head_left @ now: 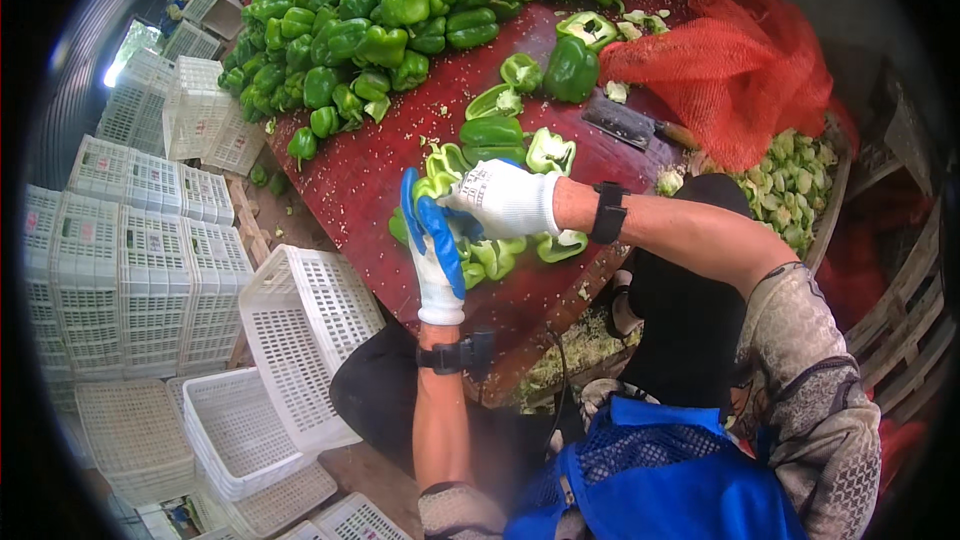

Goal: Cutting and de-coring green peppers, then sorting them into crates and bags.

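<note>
Both my hands wear white gloves with blue palms and meet over the red tabletop (350,170). Between them is a cut piece of green bell pepper (438,178), its pale inside partly showing. My left hand (433,250) cups it from the near left, fingers pointing up. My right hand (505,198) reaches across from the right and closes on the same piece; its fingertips are mostly hidden. Cut pepper pieces (495,256) lie just under and beside my hands, and pepper halves (550,152) lie just beyond. A knife (620,122) with a wide blade and wooden handle rests farther right.
A big heap of whole green peppers (400,5) covers the far table. Red mesh netting (725,70) drapes the far right, above a container of pepper cores (790,190). White plastic crates (150,270) are stacked at left; an open crate (285,330) leans near the table edge.
</note>
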Tool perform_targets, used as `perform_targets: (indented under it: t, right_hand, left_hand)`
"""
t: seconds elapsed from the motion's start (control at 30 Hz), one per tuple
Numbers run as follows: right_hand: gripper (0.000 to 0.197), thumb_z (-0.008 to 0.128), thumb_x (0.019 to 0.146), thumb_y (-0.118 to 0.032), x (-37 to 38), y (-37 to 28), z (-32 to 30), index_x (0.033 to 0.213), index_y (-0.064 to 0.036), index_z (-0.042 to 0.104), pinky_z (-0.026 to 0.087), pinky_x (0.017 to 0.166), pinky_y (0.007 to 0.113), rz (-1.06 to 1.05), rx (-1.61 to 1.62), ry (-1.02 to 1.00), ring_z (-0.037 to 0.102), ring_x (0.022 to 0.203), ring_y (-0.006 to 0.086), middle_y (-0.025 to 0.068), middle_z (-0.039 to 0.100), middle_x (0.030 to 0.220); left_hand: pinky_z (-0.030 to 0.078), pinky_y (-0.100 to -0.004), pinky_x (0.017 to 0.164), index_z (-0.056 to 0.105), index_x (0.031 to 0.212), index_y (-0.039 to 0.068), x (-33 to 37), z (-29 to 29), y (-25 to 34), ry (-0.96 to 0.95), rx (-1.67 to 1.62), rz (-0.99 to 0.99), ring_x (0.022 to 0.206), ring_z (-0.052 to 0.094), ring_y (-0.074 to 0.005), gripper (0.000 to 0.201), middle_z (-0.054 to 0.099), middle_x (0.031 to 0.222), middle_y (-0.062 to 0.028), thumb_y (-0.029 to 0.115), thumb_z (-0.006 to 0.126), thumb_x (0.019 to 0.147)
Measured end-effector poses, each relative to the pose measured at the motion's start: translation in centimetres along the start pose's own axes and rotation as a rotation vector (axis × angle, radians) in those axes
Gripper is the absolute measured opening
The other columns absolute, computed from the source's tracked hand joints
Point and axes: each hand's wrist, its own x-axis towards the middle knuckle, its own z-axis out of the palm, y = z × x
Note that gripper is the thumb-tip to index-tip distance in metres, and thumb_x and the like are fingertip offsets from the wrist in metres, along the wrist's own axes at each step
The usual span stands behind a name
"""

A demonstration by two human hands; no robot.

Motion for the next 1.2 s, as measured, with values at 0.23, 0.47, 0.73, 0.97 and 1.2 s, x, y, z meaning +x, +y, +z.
perform_targets:
  t: [0.23,0.47,0.73,0.97,1.2]
  right_hand:
    - [0.035,0.067,0.075,-0.018,-0.5,1.3,3.5,0.11,-0.0141,0.063,0.048,0.077,0.039,-0.235,-0.249,0.188,0.059,0.092,0.0283,0.0079,0.06,0.098]
    - [0.054,0.068,0.07,-0.018,-1.7,1.3,-1.0,0.123,-0.0154,0.058,0.044,0.09,0.043,-0.061,-0.334,0.307,0.055,0.107,0.0281,0.0108,0.056,0.116]
    - [0.045,0.07,0.081,-0.027,-2.2,-0.9,-1.5,0.12,-0.0061,0.06,0.051,0.078,0.043,0.065,0.0,0.238,0.064,0.086,0.0355,0.0166,0.063,0.094]
    - [0.029,0.062,0.074,-0.011,-2.5,2.9,3.2,0.102,-0.0084,0.07,0.052,0.07,0.044,-0.041,0.015,0.428,0.066,0.078,0.0355,0.0169,0.066,0.081]
    - [0.057,0.076,0.07,-0.032,-12.5,15.2,-12.2,0.119,-0.0089,0.057,0.054,0.076,0.046,0.587,-0.465,0.114,0.066,0.093,0.0346,0.0164,0.065,0.108]
  left_hand:
    - [0.051,-0.0411,0.091,0.046,0.138,0.016,0.7,-2.1,-3.8,0.005,-0.514,-0.197,0.118,0.055,-0.0216,0.058,0.054,0.133,-0.0057,0.058,0.038,0.099]
    - [0.054,-0.0515,0.088,0.054,0.128,0.016,0.1,-2.2,-2.9,0.048,-0.846,-0.503,0.106,0.062,-0.0278,0.061,0.063,0.12,-0.0078,0.066,0.041,0.094]
    - [0.05,-0.0361,0.092,0.046,0.138,0.011,2.0,-2.5,-4.9,-0.022,-0.348,-0.026,0.108,0.059,-0.0206,0.058,0.059,0.123,-0.0042,0.055,0.038,0.101]
    - [0.023,-0.0438,0.116,0.028,0.149,0.0,-0.2,0.8,-1.2,0.159,0.441,0.477,0.141,0.031,-0.0306,0.069,0.034,0.151,-0.0172,0.032,0.059,0.096]
    - [0.051,-0.0443,0.096,0.052,0.123,-0.006,1.9,-20.9,-3.2,0.591,-0.848,0.226,0.114,0.055,-0.0297,0.059,0.055,0.126,-0.0199,0.044,0.057,0.092]
